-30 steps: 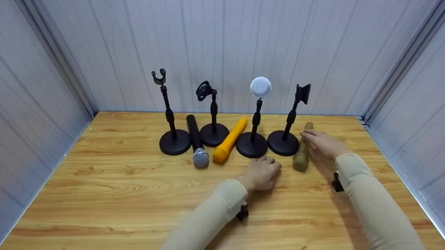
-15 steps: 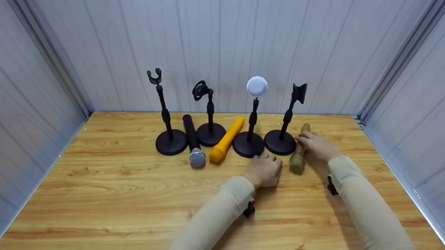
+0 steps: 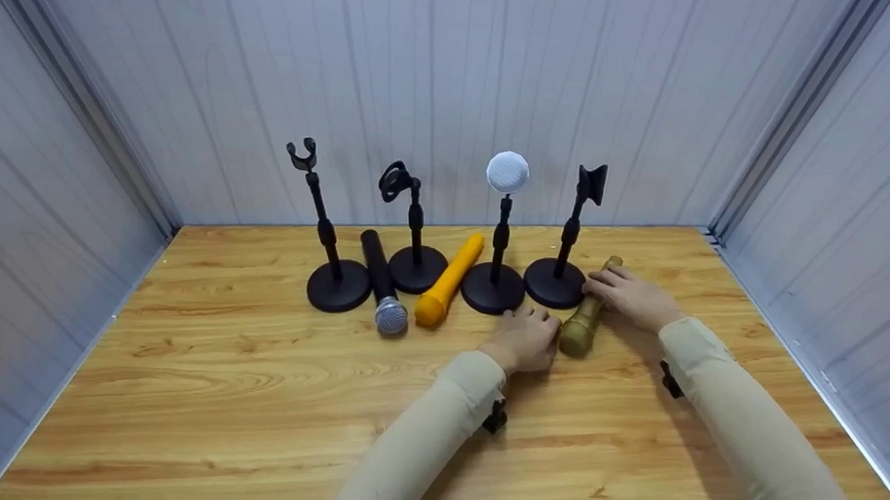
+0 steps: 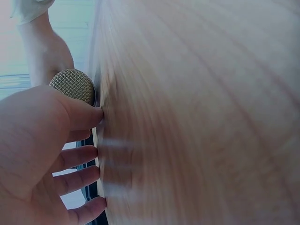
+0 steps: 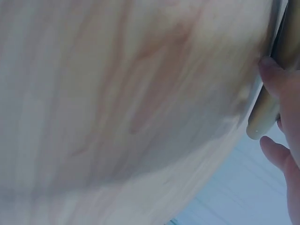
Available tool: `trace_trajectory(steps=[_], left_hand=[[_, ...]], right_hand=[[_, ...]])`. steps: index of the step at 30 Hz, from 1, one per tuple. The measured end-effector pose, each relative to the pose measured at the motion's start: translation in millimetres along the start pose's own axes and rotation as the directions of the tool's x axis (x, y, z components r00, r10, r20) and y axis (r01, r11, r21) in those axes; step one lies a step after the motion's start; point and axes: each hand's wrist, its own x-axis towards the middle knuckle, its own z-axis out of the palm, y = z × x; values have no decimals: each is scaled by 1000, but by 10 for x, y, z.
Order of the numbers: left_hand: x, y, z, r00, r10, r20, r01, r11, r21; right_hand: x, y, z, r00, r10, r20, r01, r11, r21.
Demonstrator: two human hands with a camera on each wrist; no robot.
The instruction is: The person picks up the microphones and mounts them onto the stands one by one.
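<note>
A gold microphone (image 3: 576,335) lies slanted on the wooden table, its mesh head toward the near side. My right hand (image 3: 633,297) grips its handle, the thumb (image 5: 273,75) on one side in the right wrist view; part of the handle is hidden by the hand. Close to the left of the mesh head, my left hand (image 3: 524,339) rests with its fingertips on the table, holding nothing. In the left wrist view the gold mesh head (image 4: 72,85) shows just beyond the left thumb; whether they touch I cannot tell.
Several black desk stands line the back, including one with a fork clip (image 3: 324,233), one with a ring clip (image 3: 415,217), one bearing a white round head (image 3: 508,172) and one with a cradle clip (image 3: 570,233). Between them lie a black microphone (image 3: 378,266) and an orange microphone (image 3: 451,279).
The gold microphone's head has swung left and nearer, toward my left hand, with my right hand on the handle. The view has shifted slightly; the stands and other microphones stay put.
</note>
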Motion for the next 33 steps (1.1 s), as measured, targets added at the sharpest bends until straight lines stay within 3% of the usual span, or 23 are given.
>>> trace_trajectory(steps=[6,9,12,17,23,25,28,33], left_hand=[[10,-33,3,999,42,-27,-44,997,-58],[6,-46,-3,993,78,-90,-86,993,-83],[8,-63,2,974,129,-187,-145,987,-74],[46,-91,-1,905,214,-368,-271,956,-112],[133,-103,11,821,256,-511,-446,846,-292],[165,-100,25,796,258,-547,-469,835,-288],[221,-100,55,779,221,-587,-451,848,-279],[298,-112,134,791,87,-606,-319,903,-287]], right_hand=[[-67,-4,40,992,-48,-114,51,998,21],[-86,-5,22,990,-48,-132,51,998,23],[-97,-19,-32,992,-24,-121,28,999,33],[-137,-17,-111,992,29,-127,-19,997,73],[-196,-63,-254,979,83,-189,-54,987,154],[-206,-92,-298,973,106,-204,-67,980,188],[-215,-137,-361,964,147,-220,-92,966,242],[-229,-195,-452,952,207,-224,-140,949,282]])
